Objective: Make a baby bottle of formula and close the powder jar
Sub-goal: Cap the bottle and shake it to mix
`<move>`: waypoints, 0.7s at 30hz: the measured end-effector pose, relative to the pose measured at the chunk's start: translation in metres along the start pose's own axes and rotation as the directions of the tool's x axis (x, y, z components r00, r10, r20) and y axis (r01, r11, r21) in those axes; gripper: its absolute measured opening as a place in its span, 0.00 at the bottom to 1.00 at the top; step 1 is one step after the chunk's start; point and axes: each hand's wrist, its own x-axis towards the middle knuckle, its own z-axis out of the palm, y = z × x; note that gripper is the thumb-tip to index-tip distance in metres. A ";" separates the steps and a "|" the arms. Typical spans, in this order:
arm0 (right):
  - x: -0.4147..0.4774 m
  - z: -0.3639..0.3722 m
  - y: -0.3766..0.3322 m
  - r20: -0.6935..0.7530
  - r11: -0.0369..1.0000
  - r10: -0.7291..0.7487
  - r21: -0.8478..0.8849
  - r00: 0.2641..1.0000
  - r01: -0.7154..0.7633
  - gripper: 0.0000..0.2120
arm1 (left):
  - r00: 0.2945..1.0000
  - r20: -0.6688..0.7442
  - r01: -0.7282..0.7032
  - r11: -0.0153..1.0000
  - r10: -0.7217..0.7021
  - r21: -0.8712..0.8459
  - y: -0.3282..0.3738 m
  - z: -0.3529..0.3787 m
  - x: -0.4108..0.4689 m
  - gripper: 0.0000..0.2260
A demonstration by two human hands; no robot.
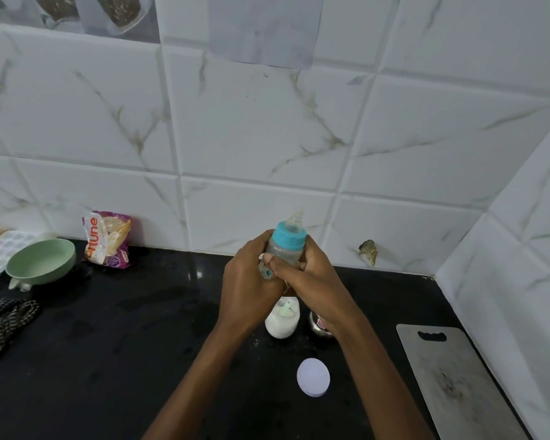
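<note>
A baby bottle [287, 246] with a blue collar and a clear teat is held upright above the black counter [124, 344]. My left hand [250, 281] grips its body from the left and my right hand [311, 274] grips it from the right. Below my hands stands the open powder jar [282, 322], holding white powder and a pale scoop. The jar's white lid [313, 377] lies flat on the counter in front of it. Most of the bottle's body is hidden by my fingers.
A small steel cup [318, 327] stands right of the jar, partly behind my right wrist. A grey cutting board [454, 379] lies at the right. A green bowl [40, 262], a snack packet [108, 239] and a checked cloth [4, 325] sit at the left.
</note>
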 end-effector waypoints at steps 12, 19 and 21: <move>-0.018 -0.065 -0.008 -0.054 0.999 -0.046 0.004 0.998 0.046 0.22 | 0.988 0.156 -0.011 1.000 0.008 0.023 0.023 -0.003 0.000 0.29; -0.011 -0.077 -0.008 -0.003 0.999 -0.045 0.016 0.999 0.045 0.27 | 0.994 0.007 0.105 0.994 -0.105 0.022 0.029 -0.022 0.010 0.17; -0.006 -0.080 -0.017 -0.028 0.996 -0.068 0.055 0.997 0.070 0.26 | 0.994 -0.018 0.105 0.994 -0.105 0.015 0.031 -0.028 0.020 0.16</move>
